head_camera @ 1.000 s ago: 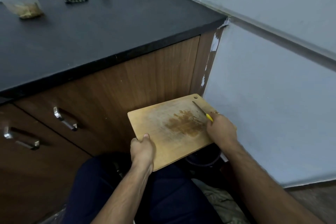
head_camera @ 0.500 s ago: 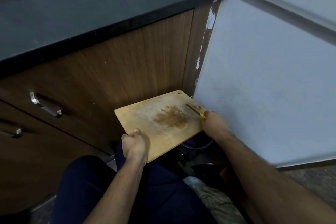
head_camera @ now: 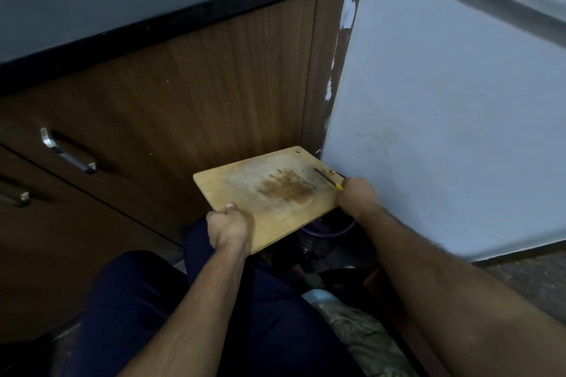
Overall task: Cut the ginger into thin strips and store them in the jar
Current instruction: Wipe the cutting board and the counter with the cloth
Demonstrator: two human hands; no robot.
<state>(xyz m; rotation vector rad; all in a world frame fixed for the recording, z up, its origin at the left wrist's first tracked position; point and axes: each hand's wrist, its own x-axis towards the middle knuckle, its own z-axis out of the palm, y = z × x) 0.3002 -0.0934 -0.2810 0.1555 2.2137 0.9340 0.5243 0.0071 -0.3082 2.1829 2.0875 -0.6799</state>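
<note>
**Board lowered over the bin**

Lowered and swung rightward since 1 second ago, our rectangular wooden cutting board [head_camera: 269, 193] now hangs over a dark round bin [head_camera: 329, 231] by the wall; the jar has left view. We judge cutting finished and scraps being cleared. Our left hand [head_camera: 228, 228] grips the near edge, thumb on top. Our right hand [head_camera: 356, 197] clenches a yellow-handled knife [head_camera: 327, 178]. Only a brown ginger stain [head_camera: 288, 188] and a few small bits near the blade remain.
</note>
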